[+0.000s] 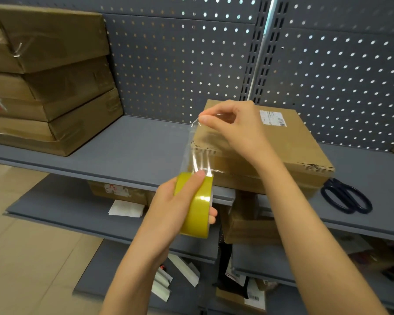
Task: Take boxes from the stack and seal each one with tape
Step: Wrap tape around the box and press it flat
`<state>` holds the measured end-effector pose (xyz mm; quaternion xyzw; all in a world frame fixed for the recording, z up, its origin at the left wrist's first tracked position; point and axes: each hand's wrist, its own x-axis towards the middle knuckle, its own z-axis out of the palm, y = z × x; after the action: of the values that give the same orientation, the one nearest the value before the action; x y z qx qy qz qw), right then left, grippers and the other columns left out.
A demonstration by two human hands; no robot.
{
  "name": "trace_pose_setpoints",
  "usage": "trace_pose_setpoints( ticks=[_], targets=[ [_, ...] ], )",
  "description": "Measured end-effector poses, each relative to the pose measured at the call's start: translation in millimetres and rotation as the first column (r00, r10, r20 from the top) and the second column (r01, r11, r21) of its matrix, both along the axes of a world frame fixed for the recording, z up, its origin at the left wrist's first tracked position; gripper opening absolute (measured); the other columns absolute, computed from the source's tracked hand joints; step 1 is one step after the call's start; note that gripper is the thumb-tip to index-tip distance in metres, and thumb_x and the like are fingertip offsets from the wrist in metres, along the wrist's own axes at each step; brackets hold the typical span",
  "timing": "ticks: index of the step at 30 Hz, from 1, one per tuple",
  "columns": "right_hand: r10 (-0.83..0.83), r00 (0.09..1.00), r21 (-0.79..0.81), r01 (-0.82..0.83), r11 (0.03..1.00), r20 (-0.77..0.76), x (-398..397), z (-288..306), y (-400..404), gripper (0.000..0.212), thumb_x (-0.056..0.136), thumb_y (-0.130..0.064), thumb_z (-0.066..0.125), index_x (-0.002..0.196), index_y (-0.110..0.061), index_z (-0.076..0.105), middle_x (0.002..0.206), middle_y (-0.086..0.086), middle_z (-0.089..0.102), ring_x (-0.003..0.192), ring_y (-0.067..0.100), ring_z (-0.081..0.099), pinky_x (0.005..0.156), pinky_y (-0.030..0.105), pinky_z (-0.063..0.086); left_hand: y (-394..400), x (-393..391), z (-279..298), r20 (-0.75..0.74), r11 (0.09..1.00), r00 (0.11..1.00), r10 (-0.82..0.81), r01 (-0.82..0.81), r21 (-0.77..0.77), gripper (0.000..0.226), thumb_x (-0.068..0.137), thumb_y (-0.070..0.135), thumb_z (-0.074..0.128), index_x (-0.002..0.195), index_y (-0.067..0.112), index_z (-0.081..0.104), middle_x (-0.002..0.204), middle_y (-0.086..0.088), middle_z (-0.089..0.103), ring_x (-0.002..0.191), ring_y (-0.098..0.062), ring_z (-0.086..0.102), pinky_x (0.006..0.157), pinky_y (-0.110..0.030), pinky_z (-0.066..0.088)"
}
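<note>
Your left hand (180,201) gripped the tape roll (197,205), right hand (228,123) pinched the strip (196,148) end — should've kept it taut, centred over the box (282,144) seam.

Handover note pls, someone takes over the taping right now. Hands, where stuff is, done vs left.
Left hand: gripping the yellow tape roll, thumb near the peel point.
Right hand: pinching the free end of the clear tape strip, pulled up off the roll.
Box on the shelf, shipping label up; strip not yet stuck down.
Scissors lie right of the box.
Stack of boxes sits at the shelf's left.
Left: lay the strip, cut it, take the next box.
</note>
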<state>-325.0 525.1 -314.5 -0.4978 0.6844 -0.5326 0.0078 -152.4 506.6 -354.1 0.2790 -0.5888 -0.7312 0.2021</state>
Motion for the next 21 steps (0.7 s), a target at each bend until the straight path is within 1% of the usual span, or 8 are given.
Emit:
trace_pose_setpoints(
  ticks=[2, 5, 8, 10, 12, 15, 19, 21],
  targets=[
    [0.004, 1.0, 0.027, -0.005, 1.0, 0.022, -3.9, -5.7, -4.0, 0.014, 0.083, -0.016, 0.071, 0.076, -0.029, 0.071, 0.083, -0.01, 0.072, 0.083, 0.008, 0.067, 0.084, 0.035, 0.054, -2.9, 0.5, 1.0, 0.022, 0.999, 1.0, -0.007, 0.006, 0.038, 0.032, 0.092, 0.038, 0.052, 0.09, 0.008, 0.06, 0.056, -0.009, 0.065, 0.047, -0.015, 0.061, 0.05, -0.022, 0.051],
    [0.0, 0.999, 0.056, -0.002, 0.998, 0.042, -7.6, -11.4, -9.1, 0.01, 0.085, -0.017, 0.07, 0.079, -0.025, 0.072, 0.084, -0.01, 0.071, 0.081, 0.005, 0.065, 0.084, 0.032, 0.053, -7.8, -0.3, 3.7, 0.038, 0.998, 0.999, -0.011, 0.009, 0.063, 0.029, 0.092, 0.034, 0.052, 0.091, 0.006, 0.059, 0.057, -0.01, 0.066, 0.048, -0.015, 0.061, 0.049, -0.021, 0.05],
    [-0.007, 0.998, 0.057, 0.003, 0.998, 0.069, -11.5, -14.3, -12.6, 0.008, 0.085, -0.017, 0.07, 0.081, -0.024, 0.072, 0.086, -0.008, 0.072, 0.082, 0.006, 0.066, 0.085, 0.033, 0.054, -7.2, -3.9, 5.7, 0.017, 0.993, 1.0, -0.022, 0.02, 0.119, 0.027, 0.092, 0.031, 0.053, 0.097, 0.005, 0.059, 0.056, -0.008, 0.066, 0.047, -0.013, 0.062, 0.046, -0.019, 0.049],
    [-0.014, 0.997, 0.063, 0.008, 0.998, 0.082, -13.9, -15.0, -13.6, 0.007, 0.084, -0.017, 0.071, 0.081, -0.024, 0.073, 0.086, -0.008, 0.072, 0.082, 0.007, 0.066, 0.084, 0.035, 0.054, -5.8, -5.5, 6.5, -0.005, 0.987, 1.0, -0.022, 0.022, 0.161, 0.023, 0.091, 0.029, 0.053, 0.099, 0.009, 0.061, 0.054, -0.006, 0.066, 0.046, -0.011, 0.063, 0.046, -0.018, 0.05],
    [-0.026, 0.996, 0.071, 0.019, 0.997, 0.085, -15.5, -15.6, -15.3, 0.006, 0.084, -0.018, 0.071, 0.082, -0.022, 0.074, 0.085, -0.008, 0.072, 0.081, 0.006, 0.066, 0.084, 0.035, 0.054, -6.6, -6.9, 6.1, -0.006, 0.986, 1.0, -0.025, 0.026, 0.164, 0.025, 0.091, 0.029, 0.054, 0.102, 0.009, 0.061, 0.054, -0.005, 0.067, 0.047, -0.011, 0.063, 0.046, -0.018, 0.051],
    [-0.051, 0.995, 0.068, 0.046, 0.997, 0.082, -16.3, -18.1, -18.1, 0.008, 0.084, -0.019, 0.071, 0.079, -0.026, 0.073, 0.082, -0.01, 0.071, 0.081, 0.008, 0.066, 0.084, 0.04, 0.054, -11.5, -8.9, 6.6, 0.011, 0.989, 1.0, -0.027, 0.026, 0.142, 0.036, 0.089, 0.033, 0.054, 0.111, 0.004, 0.061, 0.059, -0.01, 0.067, 0.049, -0.015, 0.064, 0.046, -0.021, 0.05],
    [-0.088, 0.992, 0.08, 0.08, 0.994, 0.092, -18.5, -21.5, -19.0, 0.01, 0.083, -0.019, 0.071, 0.077, -0.028, 0.072, 0.082, -0.009, 0.072, 0.082, 0.009, 0.067, 0.085, 0.04, 0.055, -14.0, -11.1, 3.8, 0.016, 0.989, 0.999, -0.029, 0.026, 0.145, 0.041, 0.088, 0.033, 0.054, 0.112, 0.001, 0.06, 0.06, -0.012, 0.067, 0.049, -0.016, 0.063, 0.048, -0.022, 0.051],
    [-0.096, 0.99, 0.089, 0.088, 0.992, 0.1, -19.2, -22.8, -19.3, 0.01, 0.083, -0.019, 0.072, 0.077, -0.027, 0.073, 0.082, -0.008, 0.072, 0.081, 0.009, 0.068, 0.084, 0.039, 0.055, -13.1, -12.7, 2.4, 0.023, 0.988, 0.999, -0.034, 0.03, 0.154, 0.038, 0.089, 0.033, 0.054, 0.111, 0.003, 0.061, 0.06, -0.011, 0.067, 0.05, -0.015, 0.064, 0.049, -0.021, 0.052]
  ],
)
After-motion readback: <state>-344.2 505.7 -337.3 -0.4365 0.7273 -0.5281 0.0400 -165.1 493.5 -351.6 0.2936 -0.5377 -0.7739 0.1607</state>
